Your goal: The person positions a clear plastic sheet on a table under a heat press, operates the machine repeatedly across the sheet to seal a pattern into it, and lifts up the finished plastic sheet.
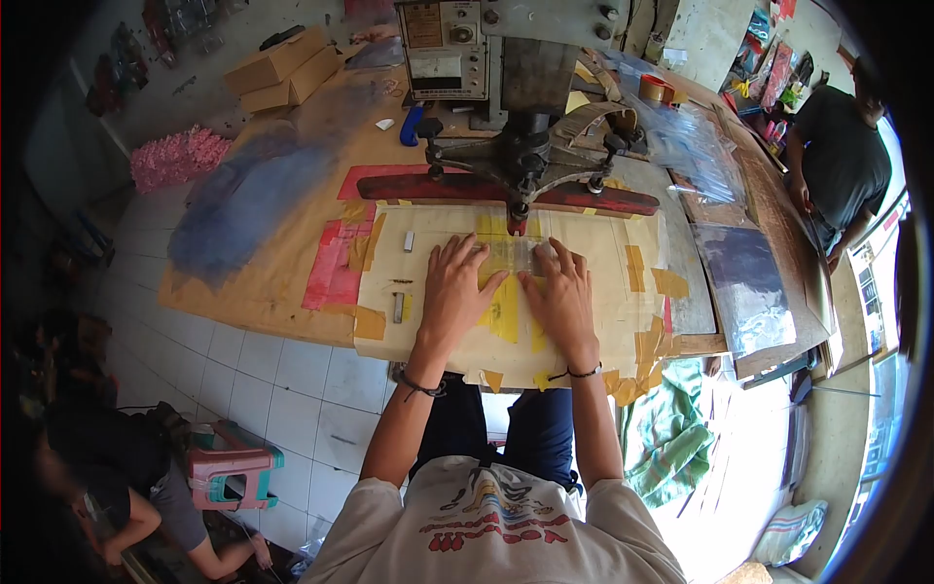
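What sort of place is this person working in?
Probably a small workshop: a machine with a control box stands over the worktable, and clear plastic sheets lie on it.

No word or number is showing clearly enough for reading. On the machine box [445, 49] at upper centre, labels are carrying too small print; on the shirt [496, 535] at lower centre, red letters are standing upside down.

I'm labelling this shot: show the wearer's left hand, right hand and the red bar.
Left hand [453, 292], head view: its back.
Right hand [562, 294], head view: its back.
Red bar [457, 190], head view: front face, left half.
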Available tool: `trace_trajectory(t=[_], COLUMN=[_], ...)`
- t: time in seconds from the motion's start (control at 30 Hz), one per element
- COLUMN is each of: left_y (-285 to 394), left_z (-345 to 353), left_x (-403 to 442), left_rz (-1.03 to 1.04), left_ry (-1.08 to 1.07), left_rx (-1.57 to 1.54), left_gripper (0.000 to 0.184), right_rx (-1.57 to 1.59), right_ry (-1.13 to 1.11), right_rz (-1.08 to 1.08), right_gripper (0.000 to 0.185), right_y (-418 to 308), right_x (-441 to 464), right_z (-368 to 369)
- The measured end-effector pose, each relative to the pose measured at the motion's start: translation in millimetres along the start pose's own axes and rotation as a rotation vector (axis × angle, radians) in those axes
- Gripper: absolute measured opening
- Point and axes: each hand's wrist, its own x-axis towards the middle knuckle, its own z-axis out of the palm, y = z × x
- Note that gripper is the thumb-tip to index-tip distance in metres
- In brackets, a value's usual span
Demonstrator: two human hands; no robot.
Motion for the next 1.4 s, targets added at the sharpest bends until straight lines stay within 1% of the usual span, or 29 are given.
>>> trace_trajectory(t=[0.37,0.47,0.53,0.57,0.63,0.67,0.77,0.87,0.97,1.07,1.17,1.27,1.4], left_y=[3.2,5.7,3.5,2.6,3.2,4.0,7.2,0.6,-8.7,-12.0,-14.2,-17.5,-11.6], left_z=[-4.3,-0.7,0.9,1.2,-1.3,-2.4,-4.8,0.2,3.9,10.3,16.5,15.7,12.1], left_x=[1.0,2.1,3.0,3.0,-0.6,0.1,-1.6,4.4,16.7,25.7,24.6,27.0,22.8], left_rz=[-0.019,-0.002,-0.038,-0.056,-0.030,-0.013,0.037,0.034,0.016,-0.006,0.057,0.187,0.106], left_ry=[-0.029,0.052,-0.009,-0.039,-0.070,-0.081,-0.153,-0.244,-0.278,-0.249,-0.131,-0.115,-0.130], left_rx=[-0.009,0.066,-0.003,-0.037,-0.009,0.005,0.132,0.205,0.199,0.197,0.245,0.048,-0.089], left_gripper=[0.052,0.050,0.048,0.047,0.048,0.049,0.055,0.061,0.063,0.060,0.051,0.042,0.038], right_rx=[-0.010,-0.037,-0.057,-0.040,-0.005,0.023,-0.042,-0.083,-0.183,-0.155,-0.184,-0.162,-0.146], right_ry=[-0.022,-0.007,0.026,0.012,-0.012,-0.071,-0.064,-0.140,-0.223,-0.211,-0.173,-0.132,-0.067], right_rz=[0.014,0.014,0.004,0.025,0.070,0.096,0.031,0.006,0.031,0.027,0.022,0.017,-0.038], right_gripper=[0.050,0.048,0.045,0.043,0.040,0.038,0.042,0.048,0.054,0.057,0.059,0.058,0.056], right_y=[-3.6,-4.1,-1.4,-0.6,0.7,1.5,10.8,10.8,-1.6,2.1,-0.6,0.1,3.4], right_x=[0.7,3.6,6.9,8.8,10.7,13.5,17.4,22.6,30.8,36.4,31.6,29.7,25.3], right_z=[-3.8,-0.2,5.6,6.2,4.6,1.7,9.4,8.7,2.0,6.5,9.0,12.1,12.5])
